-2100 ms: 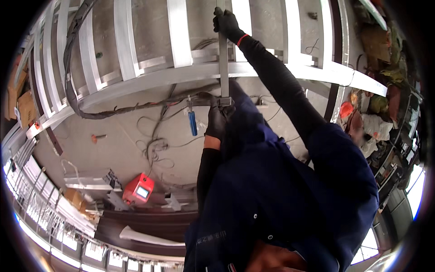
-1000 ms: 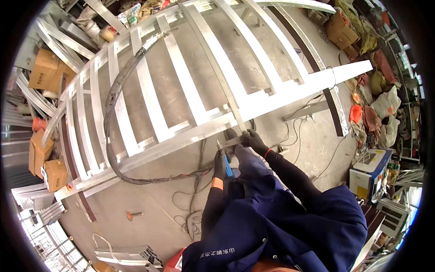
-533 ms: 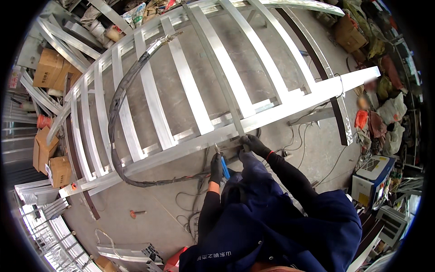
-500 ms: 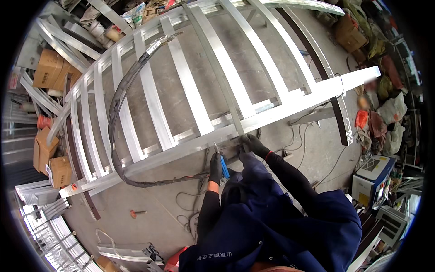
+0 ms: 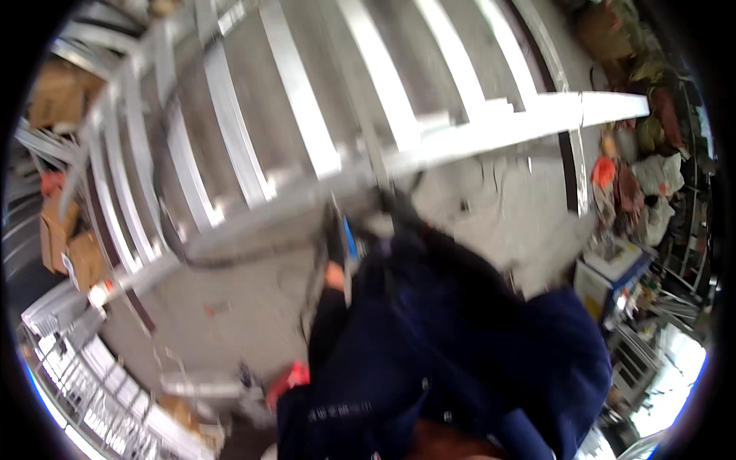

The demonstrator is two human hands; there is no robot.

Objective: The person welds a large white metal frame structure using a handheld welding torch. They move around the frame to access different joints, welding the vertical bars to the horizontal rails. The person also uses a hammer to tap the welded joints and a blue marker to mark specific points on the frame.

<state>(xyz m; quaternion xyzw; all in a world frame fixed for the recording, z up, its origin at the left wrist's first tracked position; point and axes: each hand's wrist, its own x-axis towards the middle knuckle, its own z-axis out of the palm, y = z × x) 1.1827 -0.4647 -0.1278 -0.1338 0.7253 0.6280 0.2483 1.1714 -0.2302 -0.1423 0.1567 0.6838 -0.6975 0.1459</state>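
Observation:
The picture is smeared by motion. A large aluminium frame (image 5: 299,165) with several flat cross slats fills the upper half, and its long rail (image 5: 491,130) runs out to the right. My left hand (image 5: 334,239), in a black glove, is just under the rail with a slim blue tool (image 5: 350,236) in it. My right hand (image 5: 400,208), also gloved in black, is up against the rail at the foot of a thin metal strip (image 5: 374,157). Blur hides its fingers. Dark blue sleeves and jacket cover the lower middle.
Concrete floor (image 5: 222,330) lies under the frame, with a black cable (image 5: 172,230) looping along it. Cardboard boxes (image 5: 65,245) stand at the left, a red object (image 5: 285,379) low in the middle, a white-and-blue machine (image 5: 609,268) and clutter on the right.
The view has swung and gone blurry, and the frame now looks larger and closer. Both hands stay at the same spot under the rail. 2 s ago my right hand was higher on the strip.

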